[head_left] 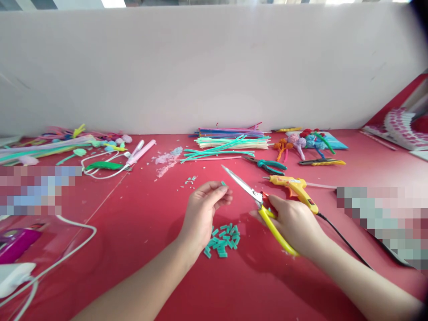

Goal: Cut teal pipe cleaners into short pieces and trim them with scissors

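Observation:
My left hand point(203, 209) is closed in a pinch, with the tip of a short green pipe cleaner piece point(224, 183) showing between thumb and fingers. My right hand point(294, 223) is wrapped round the yellow handles of a pair of scissors point(243, 185). Their blades point up and left, apart from my left hand, and look nearly closed. Below and between the hands lies a loose pile of cut green pipe cleaner pieces point(222, 243). Tiny green scraps point(190, 180) are scattered just beyond my left hand.
Long green pipe cleaners point(219, 153) lie at the back, in front of more bundles. Teal-handled pliers point(267, 166), a yellow glue gun point(294, 187) and a utility knife point(321, 162) rest to the right. Pink fluff point(167, 160), a white cable point(80, 240) and finished flowers point(297, 140) are around.

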`<act>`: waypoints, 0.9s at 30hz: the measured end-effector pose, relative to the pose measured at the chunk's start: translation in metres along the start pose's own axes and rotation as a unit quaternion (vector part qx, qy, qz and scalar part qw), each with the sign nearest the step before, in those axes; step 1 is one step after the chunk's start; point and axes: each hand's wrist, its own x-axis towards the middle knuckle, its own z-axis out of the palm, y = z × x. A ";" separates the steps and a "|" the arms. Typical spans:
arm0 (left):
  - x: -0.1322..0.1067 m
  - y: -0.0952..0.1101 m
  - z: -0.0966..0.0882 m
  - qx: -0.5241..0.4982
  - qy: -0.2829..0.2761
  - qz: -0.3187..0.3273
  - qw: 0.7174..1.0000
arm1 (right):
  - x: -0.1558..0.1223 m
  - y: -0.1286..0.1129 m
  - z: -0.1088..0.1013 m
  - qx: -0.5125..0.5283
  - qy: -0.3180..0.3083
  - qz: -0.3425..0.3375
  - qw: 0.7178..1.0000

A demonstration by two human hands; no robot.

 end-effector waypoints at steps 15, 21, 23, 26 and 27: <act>-0.008 -0.002 0.010 0.203 -0.228 -0.105 0.947 | 0.000 -0.007 -0.004 0.366 -0.071 0.021 0.928; -0.012 -0.002 0.013 0.266 -0.263 -0.091 0.923 | -0.004 -0.009 -0.009 0.390 -0.083 0.023 0.917; -0.014 -0.002 0.014 0.295 -0.250 -0.070 0.919 | -0.005 -0.009 -0.007 0.381 -0.073 0.025 0.922; -0.017 -0.002 0.016 0.341 -0.221 -0.023 0.913 | -0.005 -0.010 -0.005 0.362 -0.068 0.026 0.929; -0.018 -0.002 0.016 0.354 -0.217 -0.015 0.910 | -0.005 -0.010 -0.004 0.357 -0.068 0.024 0.931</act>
